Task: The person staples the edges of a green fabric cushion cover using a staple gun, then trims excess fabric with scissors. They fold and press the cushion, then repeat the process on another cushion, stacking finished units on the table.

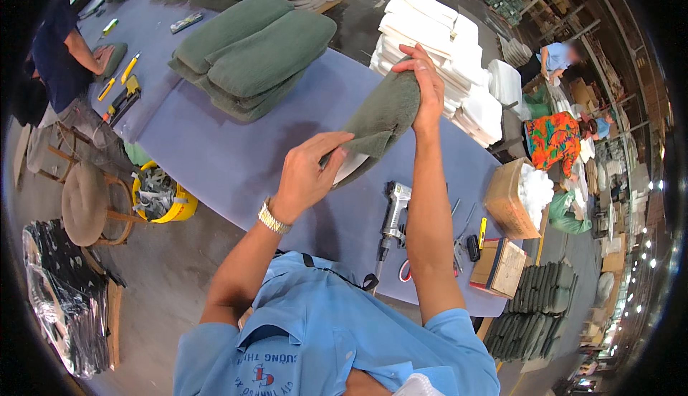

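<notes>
Above the blue-grey table, I hold a dark green padded cushion (387, 113) tilted up between both hands. My right hand (426, 88) is wrapped round its far upper end, fingers over the edge. My left hand (308, 170), with a metal watch on the wrist, pinches the green fabric at the near lower end. A white layer (349, 167) shows there beneath the fold of the fabric. To the left of the cushion lies a stack of similar green cushions (265, 55).
White foam pads (430, 34) are piled beyond the table. A pneumatic tool (394, 213), red-handled scissors (405, 271) and a yellow cutter (482, 232) lie at right, near a carton of white stuffing (505, 199). Left stand a yellow bucket (179, 208) and a co-worker (61, 66).
</notes>
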Demonstrator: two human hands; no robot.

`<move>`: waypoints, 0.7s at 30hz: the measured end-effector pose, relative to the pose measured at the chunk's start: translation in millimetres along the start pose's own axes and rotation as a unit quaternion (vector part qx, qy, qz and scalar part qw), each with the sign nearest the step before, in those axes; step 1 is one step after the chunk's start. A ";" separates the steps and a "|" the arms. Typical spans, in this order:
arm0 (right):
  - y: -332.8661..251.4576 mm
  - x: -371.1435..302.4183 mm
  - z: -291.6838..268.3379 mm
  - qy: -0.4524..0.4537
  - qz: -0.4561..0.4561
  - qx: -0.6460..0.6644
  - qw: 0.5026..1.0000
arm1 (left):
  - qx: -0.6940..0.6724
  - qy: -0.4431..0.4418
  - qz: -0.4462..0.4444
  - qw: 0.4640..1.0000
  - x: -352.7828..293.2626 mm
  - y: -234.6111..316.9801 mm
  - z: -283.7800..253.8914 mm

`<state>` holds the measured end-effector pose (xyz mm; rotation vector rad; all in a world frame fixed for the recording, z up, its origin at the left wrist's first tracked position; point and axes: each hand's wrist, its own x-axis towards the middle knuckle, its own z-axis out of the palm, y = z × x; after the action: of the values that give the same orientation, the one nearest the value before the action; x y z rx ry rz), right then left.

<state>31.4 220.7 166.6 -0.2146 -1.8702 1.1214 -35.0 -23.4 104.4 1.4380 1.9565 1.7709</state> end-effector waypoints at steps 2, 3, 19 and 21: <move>-0.4 -0.6 0.4 0.007 0.004 0.002 1.000 | -0.011 -0.026 -0.035 0.999 10.1 -0.9 -5.0; -2.8 -2.7 0.9 0.012 0.006 0.002 1.000 | -0.016 -0.040 -0.050 0.998 12.8 -1.5 -7.3; 7.6 -14.9 -9.9 0.070 -0.012 -0.027 0.997 | 0.002 -0.064 -0.183 0.981 -43.4 -76.6 23.7; 17.6 -21.6 -27.7 0.087 -0.024 -0.065 0.994 | 0.054 -0.118 -0.345 0.930 -64.3 -107.7 15.2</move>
<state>60.1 235.8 144.4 -0.3288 -1.7844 0.9204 -48.9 -41.9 -19.8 0.7706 2.0865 1.1361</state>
